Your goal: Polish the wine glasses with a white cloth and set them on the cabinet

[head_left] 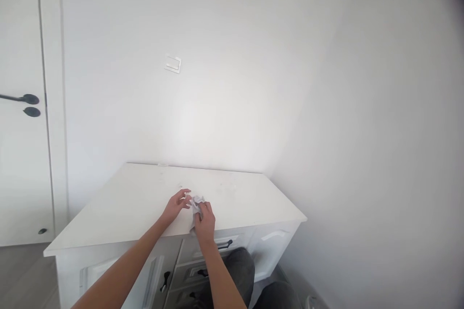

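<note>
Over the front part of a white cabinet top (137, 203), both my hands meet around a small crumpled grey-white cloth (197, 203). My right hand (205, 222) is closed around the lower part of the cloth. My left hand (177, 203) pinches its upper left edge with curled fingers. The cloth hangs just above or on the cabinet top; I cannot tell which.
The cabinet stands in a corner against white walls. It has drawers with black handles (224, 245) at the front. A white door with a black lever handle (25, 100) is at the left. A white wall switch (173, 63) sits above the cabinet.
</note>
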Demonstrator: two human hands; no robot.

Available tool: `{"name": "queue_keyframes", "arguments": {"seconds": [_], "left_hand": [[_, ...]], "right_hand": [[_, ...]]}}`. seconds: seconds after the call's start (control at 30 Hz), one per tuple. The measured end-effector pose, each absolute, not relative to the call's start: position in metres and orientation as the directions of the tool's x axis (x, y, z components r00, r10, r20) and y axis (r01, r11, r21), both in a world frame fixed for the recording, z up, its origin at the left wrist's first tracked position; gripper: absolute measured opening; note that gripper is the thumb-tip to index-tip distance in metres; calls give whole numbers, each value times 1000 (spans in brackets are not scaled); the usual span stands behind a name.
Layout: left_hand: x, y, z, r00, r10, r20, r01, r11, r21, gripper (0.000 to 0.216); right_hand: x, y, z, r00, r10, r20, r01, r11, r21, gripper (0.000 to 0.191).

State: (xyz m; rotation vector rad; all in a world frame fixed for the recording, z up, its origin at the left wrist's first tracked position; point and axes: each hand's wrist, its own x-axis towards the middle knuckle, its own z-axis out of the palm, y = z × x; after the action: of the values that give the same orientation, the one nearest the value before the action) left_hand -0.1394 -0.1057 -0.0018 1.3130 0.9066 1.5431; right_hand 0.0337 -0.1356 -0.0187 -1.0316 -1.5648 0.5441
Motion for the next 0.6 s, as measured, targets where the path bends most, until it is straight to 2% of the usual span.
{"name": "queue_keyframes", "arguments": {"seconds": [0.1, 0.17, 0.37, 0.43, 0.6], "left_hand": [[-138, -105, -4, -37, 935, 352, -174, -352, 920, 59], [-138, -104, -7, -49, 931, 361, -171, -364, 916, 60], [-140, -104, -7, -141, 917, 372, -155, -392, 907, 60], [-140, -106, -6, -97, 915, 391, -164, -403, 901, 60], [-138, -111, -2, 55, 910, 410, -207, -392, 897, 57]], "right_hand": [[20, -125, -19, 155, 867, 473, 260, 427, -866, 26], [11, -121, -18, 173, 879, 445, 204, 410, -889, 32], [13, -136, -7, -62, 875, 480, 128, 484, -865, 49], [18, -140, -6, -123, 876, 466, 115, 479, -870, 57], [20, -143, -13, -161, 927, 340, -2, 344, -939, 47]]}}
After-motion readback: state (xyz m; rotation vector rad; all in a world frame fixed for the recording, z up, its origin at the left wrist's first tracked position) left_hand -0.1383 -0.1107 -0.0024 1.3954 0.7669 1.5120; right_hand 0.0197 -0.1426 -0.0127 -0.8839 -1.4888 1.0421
